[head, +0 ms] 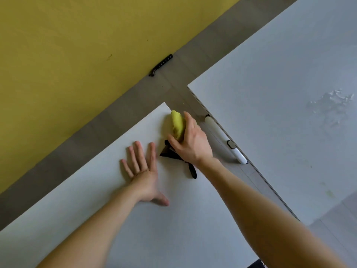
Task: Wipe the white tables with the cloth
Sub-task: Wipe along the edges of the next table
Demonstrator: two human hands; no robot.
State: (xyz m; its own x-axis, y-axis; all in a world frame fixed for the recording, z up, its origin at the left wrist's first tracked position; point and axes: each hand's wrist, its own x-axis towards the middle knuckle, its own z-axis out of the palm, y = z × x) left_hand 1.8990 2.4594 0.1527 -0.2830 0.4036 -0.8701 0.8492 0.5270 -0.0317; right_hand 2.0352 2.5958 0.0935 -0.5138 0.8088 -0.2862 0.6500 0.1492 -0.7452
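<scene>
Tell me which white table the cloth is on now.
The nearer table: the right hand grips the yellow cloth by its far corner. The other table, across the gap, shows a wet smear but no cloth.

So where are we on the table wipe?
Done: no marks visible on the near table. In hand: right hand grips the yellow cloth at its far corner; left hand rests flat. Left: the other table shows a wet smear and yellowish marks.
</scene>
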